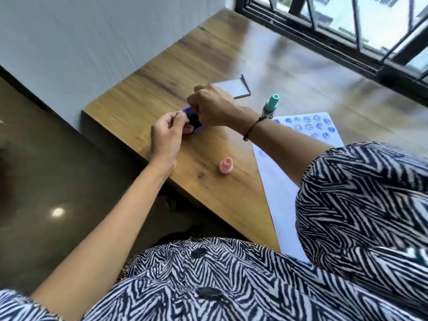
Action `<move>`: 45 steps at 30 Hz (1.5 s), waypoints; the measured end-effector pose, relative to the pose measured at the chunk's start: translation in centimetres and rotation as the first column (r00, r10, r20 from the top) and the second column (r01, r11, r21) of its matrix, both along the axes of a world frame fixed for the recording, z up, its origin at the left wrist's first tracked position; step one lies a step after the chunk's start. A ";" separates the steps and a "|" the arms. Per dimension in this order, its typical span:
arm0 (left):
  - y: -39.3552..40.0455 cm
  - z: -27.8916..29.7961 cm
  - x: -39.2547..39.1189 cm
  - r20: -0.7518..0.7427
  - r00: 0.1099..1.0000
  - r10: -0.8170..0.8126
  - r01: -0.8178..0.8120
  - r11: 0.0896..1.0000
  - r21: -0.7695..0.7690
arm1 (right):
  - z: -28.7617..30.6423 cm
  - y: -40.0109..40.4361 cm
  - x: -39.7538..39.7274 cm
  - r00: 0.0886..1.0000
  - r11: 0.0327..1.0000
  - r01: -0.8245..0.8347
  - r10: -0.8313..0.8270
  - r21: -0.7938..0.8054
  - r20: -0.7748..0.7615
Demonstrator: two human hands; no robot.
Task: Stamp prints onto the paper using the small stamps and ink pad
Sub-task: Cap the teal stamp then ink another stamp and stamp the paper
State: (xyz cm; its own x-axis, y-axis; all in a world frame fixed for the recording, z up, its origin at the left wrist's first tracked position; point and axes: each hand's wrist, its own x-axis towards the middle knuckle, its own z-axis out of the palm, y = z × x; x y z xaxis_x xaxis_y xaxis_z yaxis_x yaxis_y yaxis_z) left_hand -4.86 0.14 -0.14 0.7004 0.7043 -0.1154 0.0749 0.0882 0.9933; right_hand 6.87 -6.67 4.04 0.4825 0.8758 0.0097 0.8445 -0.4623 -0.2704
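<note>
A wooden table [208,66] runs from the near edge to a far window [347,24], with a pale wall at left and a glossy brown floor below. On its right side lies the white paper [280,195], partly under a zebra-patterned sleeve, its far end covered with round blue-purple prints [310,125]. At the left edge sits the purple ink pad [195,122], its dark pad exposed, its lid [231,88] just beyond. The right hand [213,107] is curled over the pad; whether it grips a stamp cannot be told. The left hand [165,135] pinches the pad's near-left side. A teal stamp [270,104] stands by the paper; a pink stamp [225,166] stands nearer.
</note>
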 end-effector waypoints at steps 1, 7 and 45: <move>-0.1 0.3 -0.1 0.004 1.000 0.006 -0.006 1.000 -0.013 | 0.3 -0.2 -0.2 1.000 1.000 0.017 -0.017 -0.006 -0.016; -2.6 3.0 -0.4 0.140 0.990 -0.023 0.030 0.999 -0.046 | 3.1 -5.0 -0.3 0.945 0.922 0.256 -0.175 0.290 -0.278; -16.3 1.1 -3.2 -0.228 0.835 -0.501 0.517 0.573 0.636 | -0.1 -16.8 -2.4 0.971 0.969 0.232 -0.226 -0.087 0.077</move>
